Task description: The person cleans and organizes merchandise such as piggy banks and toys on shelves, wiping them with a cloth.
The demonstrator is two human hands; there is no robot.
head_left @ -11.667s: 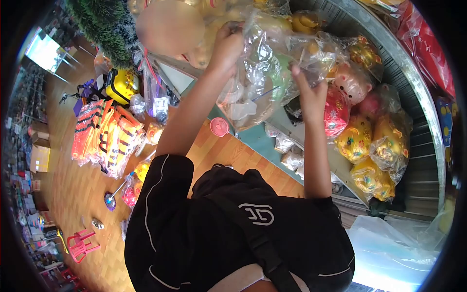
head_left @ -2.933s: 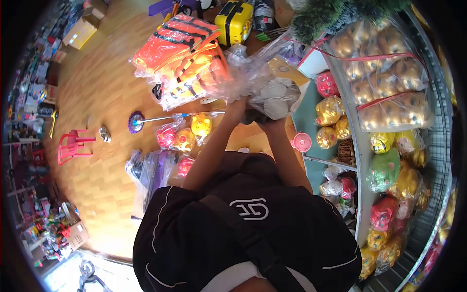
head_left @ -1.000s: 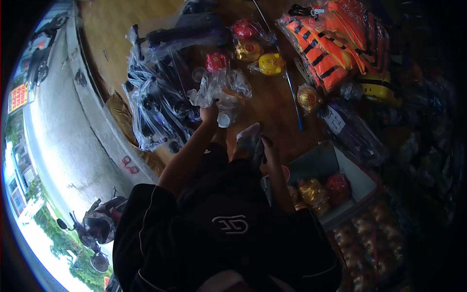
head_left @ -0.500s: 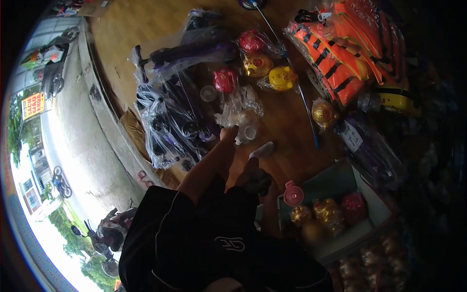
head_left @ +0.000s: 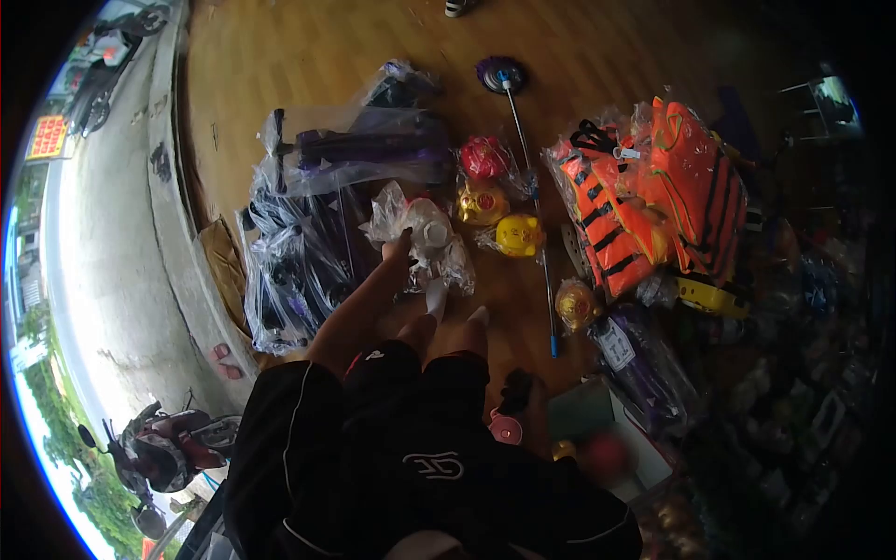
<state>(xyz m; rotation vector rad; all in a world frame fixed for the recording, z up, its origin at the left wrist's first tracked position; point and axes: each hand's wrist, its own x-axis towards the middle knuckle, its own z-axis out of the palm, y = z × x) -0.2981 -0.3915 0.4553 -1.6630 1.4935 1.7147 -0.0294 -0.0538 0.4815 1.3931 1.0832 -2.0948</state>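
My left hand (head_left: pixel 399 247) reaches forward, fingers closed on a crinkled clear plastic bag (head_left: pixel 386 213). A round, pale cup-like piece (head_left: pixel 431 231) shows at the bag, and more crumpled plastic (head_left: pixel 455 266) hangs below it, above my feet. By my right side, my right hand (head_left: pixel 519 392) is a dark shape whose fingers do not show. Just below it is a pink round item (head_left: pixel 505 428) like a small fan, partly covered by my shirt. Beyond the bag lie a yellow pig bank (head_left: pixel 519 235), a gold one (head_left: pixel 482 202) and a red one (head_left: pixel 484 157) in plastic.
Plastic-wrapped dark purple parts (head_left: pixel 308 252) lie left. A mop (head_left: pixel 537 215) stretches along the floor, with orange life vests (head_left: pixel 644 201) and a gold figure (head_left: pixel 578 305) to its right. An open box (head_left: pixel 583 411) stands at my right; a motorbike (head_left: pixel 168 443) is outside.
My view has shifted, so the floor items appear lower. My left hand has raised the plastic bag, which now covers where a red pig bank showed. My right hand is lower, near the pink item.
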